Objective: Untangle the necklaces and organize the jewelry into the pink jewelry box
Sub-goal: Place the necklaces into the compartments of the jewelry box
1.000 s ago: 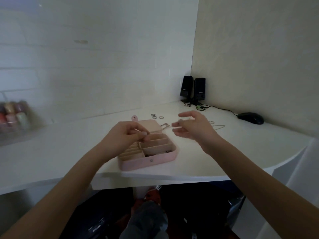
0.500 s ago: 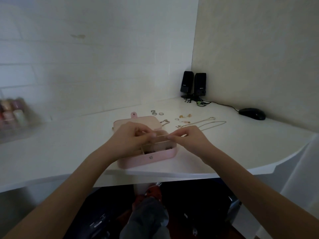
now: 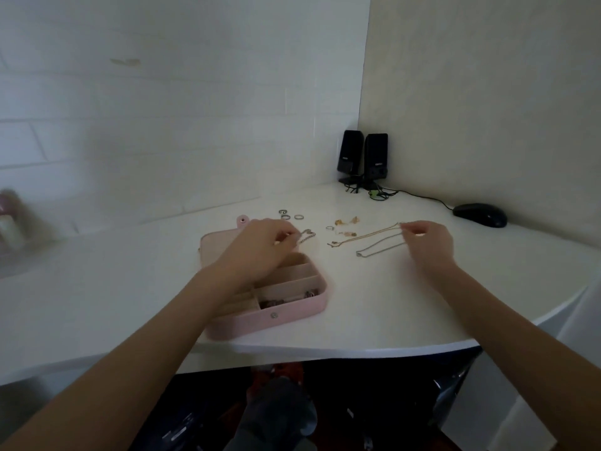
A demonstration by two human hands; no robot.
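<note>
The pink jewelry box [image 3: 286, 315] lies open on the white desk [image 3: 374, 307], with a few small pieces in its front compartments. My left hand [image 3: 260, 244] reaches over the box lid and its curled fingers touch a short chain [image 3: 305, 237] lying beside the lid. My right hand [image 3: 427, 240] pinches the far end of a gold necklace [image 3: 364, 237]. A silver necklace [image 3: 379, 247] lies just in front of the gold one. Three rings [image 3: 289, 214] sit behind the box. Small gold earrings [image 3: 344, 222] lie between the rings and the necklaces.
Two black speakers [image 3: 364, 156] with tangled cables stand in the back corner. A black mouse [image 3: 479, 214] lies at the right by the wall. Blurred bottles [image 3: 9, 219] stand at the far left. The desk edge curves in front of the box.
Both hands left the box's compartments and moved away from me. The left went to the short chain by the lid, the right went to the end of the gold necklace.
</note>
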